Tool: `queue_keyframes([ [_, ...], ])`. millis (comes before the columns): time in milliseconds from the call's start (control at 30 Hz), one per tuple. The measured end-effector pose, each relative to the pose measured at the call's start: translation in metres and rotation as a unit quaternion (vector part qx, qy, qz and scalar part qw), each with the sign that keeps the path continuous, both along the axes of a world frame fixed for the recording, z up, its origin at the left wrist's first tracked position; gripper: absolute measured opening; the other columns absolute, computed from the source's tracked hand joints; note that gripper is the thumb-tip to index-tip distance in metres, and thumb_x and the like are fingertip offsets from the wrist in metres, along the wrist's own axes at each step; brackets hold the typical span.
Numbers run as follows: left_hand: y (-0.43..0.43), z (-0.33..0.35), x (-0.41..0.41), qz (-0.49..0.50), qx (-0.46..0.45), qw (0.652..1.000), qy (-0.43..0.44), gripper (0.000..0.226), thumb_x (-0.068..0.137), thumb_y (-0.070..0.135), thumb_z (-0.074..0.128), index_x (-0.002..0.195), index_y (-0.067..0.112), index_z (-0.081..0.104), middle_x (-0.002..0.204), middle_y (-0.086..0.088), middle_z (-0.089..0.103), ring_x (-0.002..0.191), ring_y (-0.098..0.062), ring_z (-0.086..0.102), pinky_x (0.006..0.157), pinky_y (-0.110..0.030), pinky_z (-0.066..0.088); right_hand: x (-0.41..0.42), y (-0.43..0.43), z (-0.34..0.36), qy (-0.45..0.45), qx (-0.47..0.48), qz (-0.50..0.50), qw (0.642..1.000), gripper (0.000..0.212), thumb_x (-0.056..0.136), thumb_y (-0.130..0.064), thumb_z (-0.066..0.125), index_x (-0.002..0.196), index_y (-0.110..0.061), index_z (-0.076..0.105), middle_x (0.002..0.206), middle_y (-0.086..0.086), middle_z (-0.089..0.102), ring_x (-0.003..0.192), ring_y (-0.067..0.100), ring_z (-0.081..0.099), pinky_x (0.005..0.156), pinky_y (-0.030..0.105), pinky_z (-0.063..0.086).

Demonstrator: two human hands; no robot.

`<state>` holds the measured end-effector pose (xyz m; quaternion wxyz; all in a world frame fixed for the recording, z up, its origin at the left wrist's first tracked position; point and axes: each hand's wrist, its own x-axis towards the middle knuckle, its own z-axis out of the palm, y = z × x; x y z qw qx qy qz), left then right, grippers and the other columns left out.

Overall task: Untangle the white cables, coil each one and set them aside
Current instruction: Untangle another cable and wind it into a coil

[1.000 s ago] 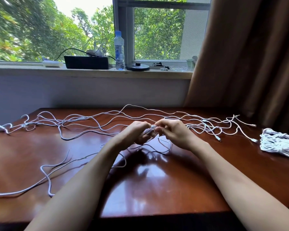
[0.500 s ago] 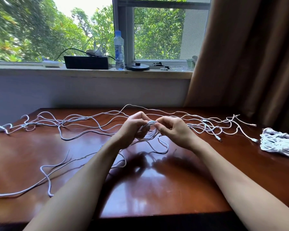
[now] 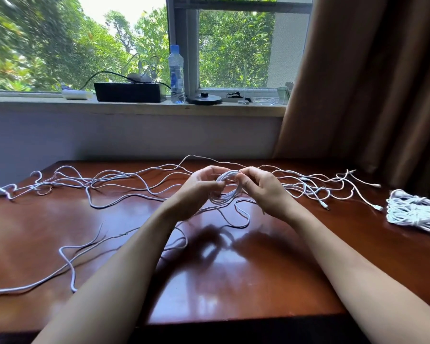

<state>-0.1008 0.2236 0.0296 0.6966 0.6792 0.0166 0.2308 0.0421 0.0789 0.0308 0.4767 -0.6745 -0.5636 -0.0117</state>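
Left hand (image 3: 199,188) and right hand (image 3: 262,188) pinch a light, limp cable coil (image 3: 226,187), best gripped across its gathered loops.

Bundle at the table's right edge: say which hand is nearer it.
Right. The bundle lies well off to the right of the right hand; the left hand is farther left again, across the coil both hands hold.
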Motion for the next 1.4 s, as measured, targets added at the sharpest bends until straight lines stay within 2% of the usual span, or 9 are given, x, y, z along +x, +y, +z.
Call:
queue_keyframes([
  [67, 0.002, -0.003, 0.0, 0.014, 0.047, 0.999, -0.008, 0.034, 0.091, 0.005, 0.066, 0.124, 0.001, 0.062, 0.112, -0.021, 0.069, 0.087, -0.021, 0.053, 0.072, -0.024, 0.043, 0.002, 0.0, 0.0, 0.011, 0.006, -0.004, 1.0, 0.014, 0.104, -0.027, 0.055, 0.099, -0.021, 0.067, 0.084, 0.003, 0.069, 0.073, 0.006, 0.057, 0.07, 0.022, 0.046],
  [167, 0.002, -0.005, 0.001, 0.039, 0.099, 0.994, -0.015, 0.03, 0.097, 0.005, 0.062, 0.127, 0.003, 0.061, 0.116, -0.009, 0.071, 0.095, -0.01, 0.063, 0.081, -0.021, 0.048, 0.005, -0.001, -0.001, 0.027, 0.006, -0.006, 1.0, 0.016, 0.104, -0.03, 0.055, 0.099, -0.02, 0.067, 0.078, 0.005, 0.067, 0.067, 0.007, 0.054, 0.066, 0.027, 0.046],
  [333, 0.003, -0.008, 0.005, 0.071, 0.122, 0.99, -0.009, 0.03, 0.1, 0.003, 0.058, 0.129, 0.0, 0.06, 0.122, -0.016, 0.069, 0.106, -0.013, 0.063, 0.1, -0.029, 0.049, 0.007, -0.001, 0.0, 0.076, 0.024, -0.015, 0.997, 0.022, 0.104, -0.027, 0.055, 0.099, -0.009, 0.067, 0.056, -0.017, 0.052, 0.052, 0.0, 0.042, 0.055, 0.017, 0.036],
  [533, 0.009, -0.011, 0.01, 0.144, 0.112, 0.983, 0.009, 0.02, 0.099, 0.009, 0.062, 0.116, 0.003, 0.069, 0.102, -0.009, 0.075, 0.087, -0.008, 0.066, 0.078, -0.021, 0.05, 0.005, -0.002, 0.001, 0.116, 0.032, 0.003, 0.993, 0.019, 0.104, -0.028, 0.056, 0.096, -0.013, 0.066, 0.061, -0.005, 0.047, 0.056, 0.012, 0.039, 0.051, 0.027, 0.033],
  [667, 0.012, -0.012, 0.01, 0.159, 0.137, 0.977, 0.041, 0.021, 0.098, 0.023, 0.065, 0.107, 0.006, 0.075, 0.097, -0.009, 0.077, 0.081, -0.005, 0.065, 0.069, -0.019, 0.05, 0.004, -0.002, 0.002, 0.155, 0.037, 0.02, 0.987, 0.018, 0.104, -0.026, 0.055, 0.095, -0.015, 0.066, 0.06, -0.008, 0.046, 0.055, 0.011, 0.037, 0.047, 0.023, 0.031],
  [867, 0.009, -0.008, 0.008, 0.135, 0.114, 0.983, 0.047, 0.028, 0.098, 0.022, 0.063, 0.103, -0.005, 0.071, 0.088, -0.006, 0.071, 0.07, -0.003, 0.065, 0.057, -0.018, 0.048, -0.001, -0.004, 0.007, 0.217, 0.047, 0.026, 0.975, 0.018, 0.105, -0.018, 0.052, 0.093, -0.011, 0.063, 0.051, -0.017, 0.051, 0.046, -0.002, 0.04, 0.045, 0.011, 0.032],
  [1000, 0.008, -0.008, 0.007, 0.132, 0.096, 0.985, 0.049, 0.022, 0.101, 0.019, 0.059, 0.094, 0.001, 0.069, 0.084, -0.008, 0.069, 0.066, -0.013, 0.063, 0.05, -0.023, 0.047, -0.003, -0.003, 0.007, 0.222, 0.047, 0.02, 0.974, 0.018, 0.105, -0.019, 0.054, 0.093, -0.012, 0.065, 0.051, -0.017, 0.05, 0.046, -0.002, 0.039, 0.045, 0.011, 0.032],
  [1300, 0.004, -0.001, 0.004, 0.155, 0.076, 0.984, 0.034, 0.026, 0.102, 0.01, 0.056, 0.077, 0.004, 0.064, 0.07, -0.009, 0.061, 0.051, -0.012, 0.053, 0.042, -0.023, 0.041, 0.004, -0.003, 0.003, 0.216, 0.054, 0.001, 0.975, 0.016, 0.099, -0.021, 0.064, 0.1, -0.007, 0.073, 0.057, -0.014, 0.058, 0.049, -0.002, 0.045, 0.047, 0.011, 0.037],
  [1400, 0.005, 0.0, 0.003, 0.173, 0.079, 0.981, 0.043, 0.027, 0.101, 0.009, 0.057, 0.076, 0.004, 0.066, 0.067, -0.008, 0.061, 0.051, -0.014, 0.052, 0.042, -0.024, 0.043, 0.006, -0.005, 0.006, 0.211, 0.058, -0.007, 0.976, 0.015, 0.099, -0.016, 0.063, 0.109, -0.01, 0.073, 0.073, -0.013, 0.07, 0.059, -0.005, 0.057, 0.055, 0.008, 0.042],
])
